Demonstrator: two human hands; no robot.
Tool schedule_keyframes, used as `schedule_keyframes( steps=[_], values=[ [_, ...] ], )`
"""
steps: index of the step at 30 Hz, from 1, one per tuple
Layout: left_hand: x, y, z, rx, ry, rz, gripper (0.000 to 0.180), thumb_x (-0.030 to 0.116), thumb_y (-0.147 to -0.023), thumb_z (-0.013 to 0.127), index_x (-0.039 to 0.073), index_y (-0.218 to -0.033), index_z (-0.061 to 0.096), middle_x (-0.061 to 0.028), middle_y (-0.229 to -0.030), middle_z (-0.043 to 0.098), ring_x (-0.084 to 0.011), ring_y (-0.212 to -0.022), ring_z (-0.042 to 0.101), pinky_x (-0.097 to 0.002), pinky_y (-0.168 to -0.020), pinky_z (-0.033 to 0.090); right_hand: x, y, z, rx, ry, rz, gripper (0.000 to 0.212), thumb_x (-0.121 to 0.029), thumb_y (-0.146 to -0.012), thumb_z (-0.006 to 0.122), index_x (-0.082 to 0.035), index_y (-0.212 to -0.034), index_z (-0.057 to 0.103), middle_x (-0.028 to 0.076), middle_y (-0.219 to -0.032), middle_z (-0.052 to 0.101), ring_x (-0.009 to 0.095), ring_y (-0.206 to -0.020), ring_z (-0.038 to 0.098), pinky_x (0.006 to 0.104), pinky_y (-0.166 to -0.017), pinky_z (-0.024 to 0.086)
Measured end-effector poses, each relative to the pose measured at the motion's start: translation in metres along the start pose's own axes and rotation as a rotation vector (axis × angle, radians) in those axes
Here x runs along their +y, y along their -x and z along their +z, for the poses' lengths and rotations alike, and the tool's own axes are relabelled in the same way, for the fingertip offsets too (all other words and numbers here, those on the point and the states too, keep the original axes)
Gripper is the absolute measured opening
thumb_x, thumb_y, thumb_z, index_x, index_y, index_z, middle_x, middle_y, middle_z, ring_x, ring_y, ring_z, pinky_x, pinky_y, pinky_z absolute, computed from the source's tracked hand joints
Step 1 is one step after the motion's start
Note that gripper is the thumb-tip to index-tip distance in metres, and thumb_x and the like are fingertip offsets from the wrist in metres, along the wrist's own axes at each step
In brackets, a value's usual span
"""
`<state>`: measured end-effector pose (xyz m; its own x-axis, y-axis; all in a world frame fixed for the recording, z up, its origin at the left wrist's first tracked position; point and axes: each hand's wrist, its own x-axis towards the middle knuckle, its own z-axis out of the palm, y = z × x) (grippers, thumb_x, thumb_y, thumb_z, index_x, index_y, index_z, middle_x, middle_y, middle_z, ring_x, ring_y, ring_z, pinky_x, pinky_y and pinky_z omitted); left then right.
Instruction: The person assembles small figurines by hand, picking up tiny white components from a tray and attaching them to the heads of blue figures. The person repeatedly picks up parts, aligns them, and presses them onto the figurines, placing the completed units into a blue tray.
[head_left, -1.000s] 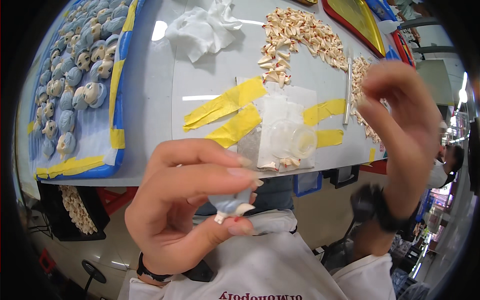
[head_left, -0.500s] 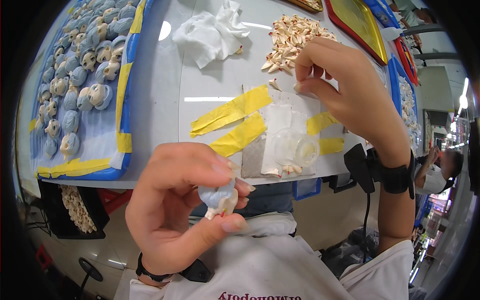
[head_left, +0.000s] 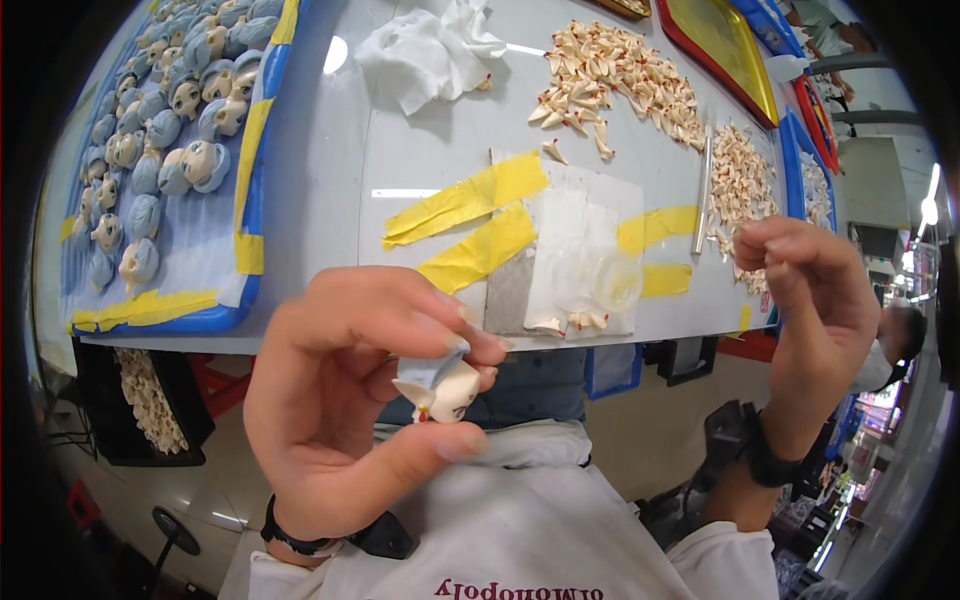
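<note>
Fingers (head_left: 432, 325) of your left hand (head_left: 320, 400), head view: clamped around the doll head (head_left: 454, 387), held before your shirt (head_left: 520, 505); your right hand (head_left: 815, 290) curls beside the pale pieces (head_left: 746, 180), and whether its fingertips meet or grip anything cannot be told. You should find the doll head light, stiff and perhaps slippery; hold it by the rounded hair (head_left: 428, 368), sparing the painted eyes (head_left: 461, 411) and thin pointed ear (head_left: 411, 394), likely its most fragile part.

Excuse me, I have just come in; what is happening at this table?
Someone's left hand pinches a small blue-haired doll head between thumb and fingers. The right hand is near a heap of small pale pieces; whether it holds anything is unclear. Similar heads lie in the blue tray at left.
</note>
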<state>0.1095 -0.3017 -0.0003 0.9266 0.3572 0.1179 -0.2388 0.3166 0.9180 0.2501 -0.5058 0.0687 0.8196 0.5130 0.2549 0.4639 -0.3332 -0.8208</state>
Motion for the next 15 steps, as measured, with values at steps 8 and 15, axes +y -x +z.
schedule_keyframes(
  steps=[8,15],
  values=[
    [-0.005,-0.013,-0.013,-0.367,-0.247,0.224,0.038,0.013,-0.065,0.076,0.004,-0.093,0.051,-0.0144,-0.100,0.045,-0.0236,-0.081,0.055,-0.0310,-0.068,0.048,-0.004,0.015,0.031,0.068,-0.075,-0.012,0.018,0.012,-0.071,0.059,0.002,-0.084,0.056,0.010,-0.084,0.056,0.014,-0.078,0.054,0.0235,-0.072,0.043],
    [-0.016,-0.014,-0.016,-0.437,-0.123,0.268,0.035,0.012,-0.064,0.077,0.005,-0.089,0.053,-0.0138,-0.100,0.042,-0.0238,-0.074,0.056,-0.0298,-0.065,0.050,-0.007,0.009,0.048,-0.003,0.327,-0.215,0.021,0.017,-0.059,0.060,0.001,-0.073,0.060,0.010,-0.078,0.056,0.016,-0.070,0.054,0.0246,-0.062,0.043]
  ],
)
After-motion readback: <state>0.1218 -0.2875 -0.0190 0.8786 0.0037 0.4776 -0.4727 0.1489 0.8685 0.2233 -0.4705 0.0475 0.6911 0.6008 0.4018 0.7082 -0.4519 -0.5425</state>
